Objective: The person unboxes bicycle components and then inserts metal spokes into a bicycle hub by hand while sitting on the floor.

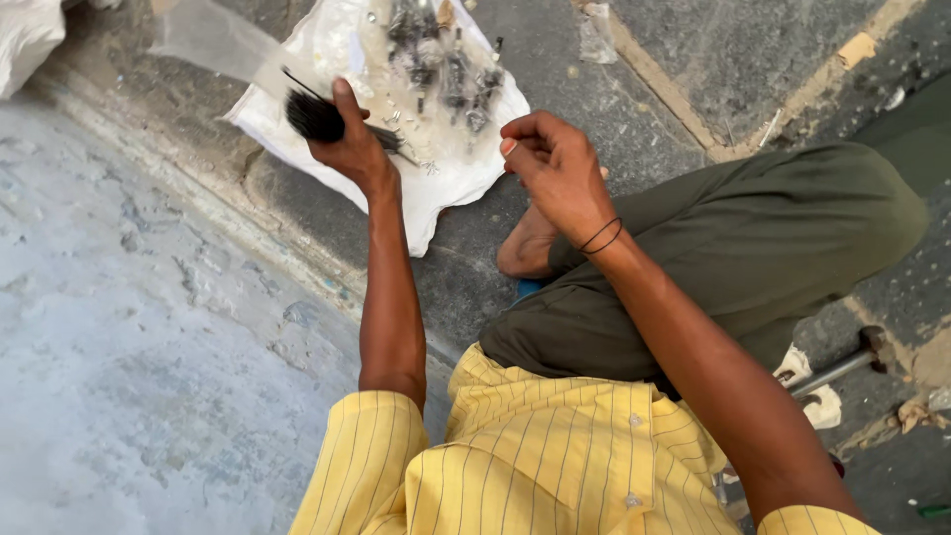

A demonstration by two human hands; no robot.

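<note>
The left hand [352, 144] was closed around a bundle of thin black strips [315, 114], above a white cloth [436, 193]. The right hand [555, 168], just beside it, was loosely curled, holding nothing visible.

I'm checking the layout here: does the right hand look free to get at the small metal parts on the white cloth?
Probably yes: the right hand hovers beside the metal parts on the white cloth, with nothing between them, and seems to hold nothing.
</note>
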